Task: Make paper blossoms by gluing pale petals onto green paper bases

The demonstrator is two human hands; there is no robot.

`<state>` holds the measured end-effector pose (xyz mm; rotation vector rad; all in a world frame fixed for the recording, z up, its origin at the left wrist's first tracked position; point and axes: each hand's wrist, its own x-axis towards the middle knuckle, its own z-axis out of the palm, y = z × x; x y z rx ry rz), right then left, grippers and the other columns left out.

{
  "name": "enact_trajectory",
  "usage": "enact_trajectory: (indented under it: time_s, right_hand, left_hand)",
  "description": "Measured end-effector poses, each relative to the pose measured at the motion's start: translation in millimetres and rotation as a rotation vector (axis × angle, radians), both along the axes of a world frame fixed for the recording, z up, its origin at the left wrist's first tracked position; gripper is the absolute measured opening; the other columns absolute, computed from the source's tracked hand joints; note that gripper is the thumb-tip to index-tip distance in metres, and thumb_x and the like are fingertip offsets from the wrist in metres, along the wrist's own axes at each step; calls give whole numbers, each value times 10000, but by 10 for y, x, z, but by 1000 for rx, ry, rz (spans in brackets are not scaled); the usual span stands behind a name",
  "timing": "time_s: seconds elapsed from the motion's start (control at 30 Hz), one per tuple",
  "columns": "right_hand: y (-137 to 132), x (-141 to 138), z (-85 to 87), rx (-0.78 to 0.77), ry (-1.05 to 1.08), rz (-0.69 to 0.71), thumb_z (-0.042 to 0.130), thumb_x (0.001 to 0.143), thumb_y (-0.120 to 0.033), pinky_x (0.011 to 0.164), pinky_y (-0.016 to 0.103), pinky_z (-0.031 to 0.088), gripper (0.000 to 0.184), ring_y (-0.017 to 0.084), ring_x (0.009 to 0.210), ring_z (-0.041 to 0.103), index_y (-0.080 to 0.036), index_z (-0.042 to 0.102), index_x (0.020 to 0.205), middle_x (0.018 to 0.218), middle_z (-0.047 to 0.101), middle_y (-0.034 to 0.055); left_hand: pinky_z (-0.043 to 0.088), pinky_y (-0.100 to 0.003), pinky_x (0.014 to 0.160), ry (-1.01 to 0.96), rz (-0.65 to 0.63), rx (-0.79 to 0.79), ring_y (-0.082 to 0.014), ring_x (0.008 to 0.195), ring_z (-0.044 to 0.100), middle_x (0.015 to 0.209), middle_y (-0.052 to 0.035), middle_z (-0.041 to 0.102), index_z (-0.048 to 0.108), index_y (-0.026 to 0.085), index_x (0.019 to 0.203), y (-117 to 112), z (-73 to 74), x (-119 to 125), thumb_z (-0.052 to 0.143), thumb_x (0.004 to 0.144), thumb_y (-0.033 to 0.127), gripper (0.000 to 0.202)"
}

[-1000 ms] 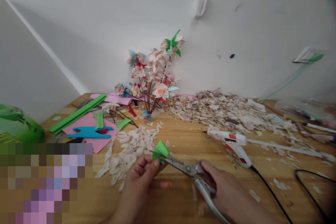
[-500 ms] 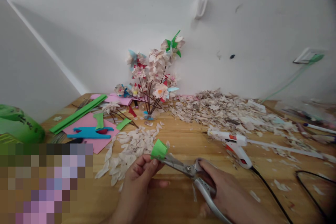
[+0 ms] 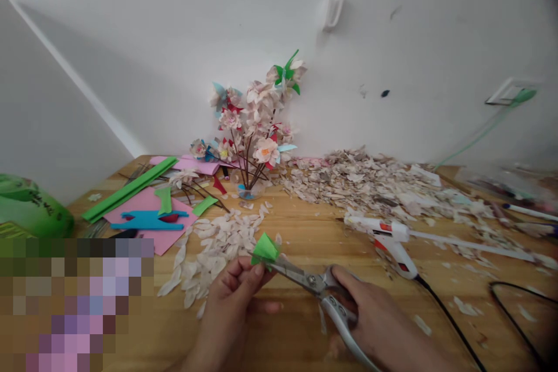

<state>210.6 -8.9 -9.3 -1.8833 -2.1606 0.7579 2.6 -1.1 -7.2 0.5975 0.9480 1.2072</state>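
Note:
Between thumb and fingers, my left hand [image 3: 233,296] pinches a small piece of green paper [image 3: 265,248], folded or curled at its top. A pair of scissors [image 3: 320,283] with silver handles is in my right hand [image 3: 370,314], fingers wrapped round the grips. Its blades point left and lie across the lower part of the green paper, close to my left fingertips. Whether the blade tips are fully closed is hard to make out. Pale petals [image 3: 220,241] lie loose on the table just behind my left hand.
Handmade flowers [image 3: 257,110] on stems stand in a small clear cup. A white glue gun [image 3: 392,238] with a black cord lies at right. Dried petals form a large heap [image 3: 370,180] by the wall. Pink [image 3: 163,241], blue [image 3: 148,221] and green paper [image 3: 131,189] lie at left.
The upper part of the green paper has folded over into a pointed shape. The scissor handles have closed slightly; both hands stay in nearly the same place.

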Motion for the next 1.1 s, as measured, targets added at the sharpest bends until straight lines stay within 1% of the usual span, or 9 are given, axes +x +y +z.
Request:
enact_trajectory:
  time_s: [0.23, 0.37, 0.5, 0.6, 0.67, 0.8, 0.93, 1.03, 1.1]
  right_hand:
    - [19, 7, -5, -4, -11, 2, 753, 488, -424, 505, 222, 291, 427, 178, 607, 540, -228, 495, 765, 716, 641, -14]
    - [23, 1, 3, -16, -23, -11, 758, 480, -417, 490, 216, 286, 424, 167, 582, 531, -223, 494, 750, 695, 641, -14]
    - [24, -1, 12, -10, -15, 0, 749, 494, -429, 501, 219, 303, 417, 179, 605, 545, -225, 502, 761, 697, 647, -13]
    - [24, 4, 20, -32, 5, 4, 769, 477, -401, 518, 224, 329, 428, 198, 645, 569, -226, 519, 777, 737, 666, -2]
    - [21, 11, 23, -47, 19, -1, 765, 490, -377, 534, 225, 349, 414, 204, 668, 582, -229, 534, 800, 763, 675, 4]
    - [9, 32, 21, -38, -8, -11, 753, 500, -372, 574, 247, 371, 444, 228, 710, 591, -230, 552, 869, 805, 675, 18]
    - [15, 62, 14, -39, 25, -14, 762, 485, -367, 636, 269, 396, 528, 253, 810, 589, -233, 541, 945, 925, 661, 44]
    - [25, 76, 6, -37, 34, -18, 779, 464, -367, 649, 275, 403, 552, 253, 813, 586, -233, 540, 943, 932, 655, 43]
    - [24, 75, 1, -39, 32, -15, 785, 461, -356, 662, 278, 405, 540, 258, 826, 585, -231, 543, 927, 928, 656, 42]
  left_hand:
    - [530, -175, 423, 7, -1, -13, -264, 922, 630, 743, -37, 650, 623, 145, 695, 16, -9, -7, 748, 599, 291, 215]
    - [530, -168, 425, 13, -9, -13, -260, 937, 627, 759, -32, 655, 623, 149, 699, 15, 1, -3, 739, 612, 284, 198]
    - [530, -177, 420, 24, -16, -5, -269, 954, 619, 773, -35, 651, 618, 150, 706, 17, 13, -3, 722, 633, 278, 180]
    - [532, -186, 424, 34, -15, 18, -275, 998, 596, 844, -55, 658, 620, 150, 755, 12, 14, -12, 689, 674, 285, 172]
    - [534, -190, 426, 40, -15, 25, -279, 1018, 585, 860, -65, 664, 619, 149, 768, 10, 15, -17, 685, 678, 287, 177]
    - [532, -188, 415, 45, -14, 29, -282, 1012, 590, 822, -65, 668, 611, 145, 746, 14, 22, -18, 704, 656, 284, 190]
    - [530, -187, 408, 71, 20, 25, -270, 967, 611, 801, -52, 662, 601, 148, 734, 28, 29, -17, 710, 647, 293, 201]
    - [542, -202, 430, 96, 22, 25, -270, 982, 601, 817, -56, 660, 600, 146, 750, 42, 30, -22, 692, 667, 309, 205]
    - [541, -206, 425, 99, 36, 13, -270, 961, 608, 797, -52, 658, 592, 146, 729, 46, 30, -24, 703, 653, 312, 213]
